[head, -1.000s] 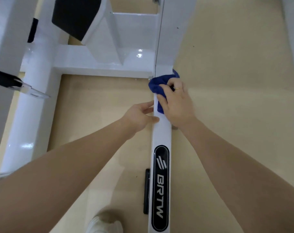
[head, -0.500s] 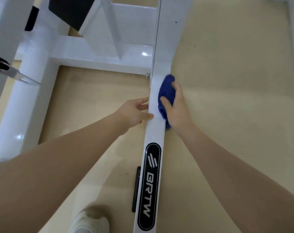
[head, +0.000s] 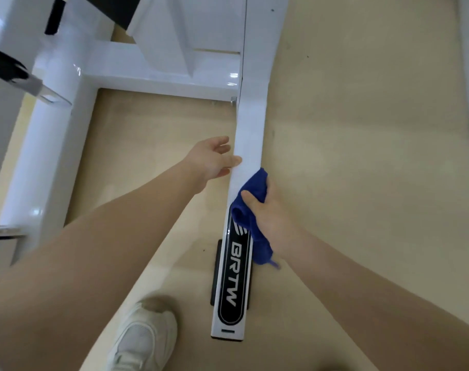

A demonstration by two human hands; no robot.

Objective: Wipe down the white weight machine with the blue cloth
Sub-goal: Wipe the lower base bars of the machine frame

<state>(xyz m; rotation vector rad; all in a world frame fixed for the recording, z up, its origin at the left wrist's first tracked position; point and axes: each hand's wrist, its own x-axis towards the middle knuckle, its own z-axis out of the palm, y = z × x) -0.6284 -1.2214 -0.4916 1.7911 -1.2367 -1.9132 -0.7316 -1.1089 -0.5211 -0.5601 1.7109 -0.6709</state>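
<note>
Change: blue cloth (head: pixel 250 210) now lower on the white bar (head: pixel 250 129), reaching the BRTW label (head: pixel 234 274)
Right hand (head: pixel 273 212): grasping cloth
Left hand (head: pixel 214 159): released, fingers touching bar's edge

Your hands on the white bar

Your right hand (head: pixel 274 210) grips the blue cloth (head: pixel 250 207) against the white weight machine (head: pixel 250 140) bar above its black label (head: pixel 234 274); your left hand (head: pixel 214 159) touches the bar's edge.

one cloth (head: pixel 250 207), two hands, one shoe (head: pixel 145 341)
</note>
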